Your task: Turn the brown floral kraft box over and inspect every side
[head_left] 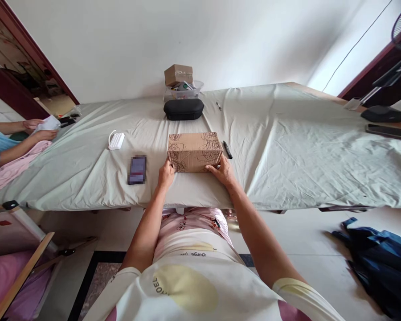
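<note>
A cardboard box (194, 151) with black scribbled drawings near its corners sits close to the front edge of the cloth-covered table (274, 165). My left hand (166, 173) grips its left front corner. At the right front corner, my right hand (222, 170) holds the box, with the thumb along the front face and the other fingers partly hidden at the side. A black marker (227, 150) lies on the cloth just right of the box. To the left are a dark phone with a blurred screen (137, 169) and a white object with a loop strap (116, 140).
Behind the box lies a black hard case (183, 109); a clear plastic bin (189, 92) with a smaller cardboard box (178, 75) on top stands against the wall. A small pen (218, 106) is nearby. At far left, another person's hands (42, 129) hold white paper.
</note>
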`<act>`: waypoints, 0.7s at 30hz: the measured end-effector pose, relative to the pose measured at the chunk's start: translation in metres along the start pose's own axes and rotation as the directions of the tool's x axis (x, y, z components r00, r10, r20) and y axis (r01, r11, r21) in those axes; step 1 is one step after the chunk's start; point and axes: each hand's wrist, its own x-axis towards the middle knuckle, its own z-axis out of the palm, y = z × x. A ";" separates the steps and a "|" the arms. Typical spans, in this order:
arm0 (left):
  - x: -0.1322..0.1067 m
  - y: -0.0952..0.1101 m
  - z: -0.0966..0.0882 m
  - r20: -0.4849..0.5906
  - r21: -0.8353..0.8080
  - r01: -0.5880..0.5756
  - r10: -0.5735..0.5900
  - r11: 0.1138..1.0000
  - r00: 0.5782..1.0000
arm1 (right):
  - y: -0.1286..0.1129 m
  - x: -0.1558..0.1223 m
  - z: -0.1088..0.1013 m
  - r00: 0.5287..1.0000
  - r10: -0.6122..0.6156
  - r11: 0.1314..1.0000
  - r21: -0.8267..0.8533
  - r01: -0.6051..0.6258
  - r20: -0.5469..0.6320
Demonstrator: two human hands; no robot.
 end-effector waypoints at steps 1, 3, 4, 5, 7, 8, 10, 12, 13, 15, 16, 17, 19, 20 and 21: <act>-0.001 0.002 -0.002 0.005 0.025 0.023 -0.023 0.999 1.000 | -0.001 0.000 -0.001 1.000 -0.002 1.000 -0.011 0.002 0.022; -0.001 0.005 -0.005 -0.005 0.042 0.051 -0.051 0.998 0.999 | -0.002 -0.002 -0.003 0.998 -0.005 1.000 -0.012 0.005 0.058; -0.002 0.006 -0.006 -0.015 0.041 0.060 -0.060 0.997 0.998 | -0.003 -0.002 -0.003 0.998 -0.004 1.000 -0.006 0.005 0.066; -0.002 0.007 -0.006 -0.025 0.036 0.069 -0.068 0.997 0.997 | -0.004 -0.003 -0.002 0.998 -0.005 1.000 0.003 0.005 0.065; -0.002 0.007 -0.006 -0.039 0.024 0.080 -0.079 0.997 0.996 | -0.004 -0.003 -0.001 0.999 -0.026 0.999 0.025 0.025 0.033; -0.002 0.006 -0.005 -0.042 0.014 0.079 -0.079 0.997 0.996 | -0.003 -0.003 0.000 0.999 -0.051 0.998 0.039 0.051 0.003; -0.002 0.005 -0.003 -0.047 -0.023 0.062 -0.063 0.998 0.997 | -0.001 -0.003 0.001 0.991 -0.120 0.990 0.064 0.124 -0.063; -0.002 0.003 0.001 -0.045 -0.079 0.021 -0.025 0.997 0.999 | 0.000 -0.002 -0.001 0.973 -0.194 0.978 0.059 0.202 -0.122; -0.002 0.002 0.002 -0.039 -0.104 -0.002 -0.002 0.995 0.999 | 0.000 -0.001 -0.002 0.962 -0.228 0.971 0.043 0.237 -0.150; -0.003 0.001 0.005 -0.020 -0.129 -0.039 0.037 0.991 0.999 | -0.002 -0.001 -0.006 0.936 -0.289 0.955 0.011 0.297 -0.203; -0.003 0.000 0.006 -0.013 -0.133 -0.053 0.052 0.990 0.999 | -0.003 -0.001 -0.007 0.925 -0.308 0.948 0.008 0.317 -0.222; -0.003 0.000 0.007 -0.011 -0.137 -0.068 0.067 0.988 0.998 | -0.005 -0.002 -0.009 0.920 -0.315 0.945 0.018 0.328 -0.235; -0.003 0.000 0.007 -0.028 -0.150 -0.102 0.098 0.983 0.995 | -0.008 -0.003 -0.010 0.922 -0.290 0.947 0.062 0.315 -0.255; -0.004 -0.001 0.007 -0.045 -0.162 -0.119 0.113 0.980 0.993 | -0.009 -0.004 -0.010 0.928 -0.264 0.952 0.086 0.295 -0.264; -0.004 -0.001 0.007 -0.064 -0.175 -0.131 0.122 0.976 0.991 | -0.011 -0.004 -0.010 0.933 -0.233 0.957 0.108 0.271 -0.276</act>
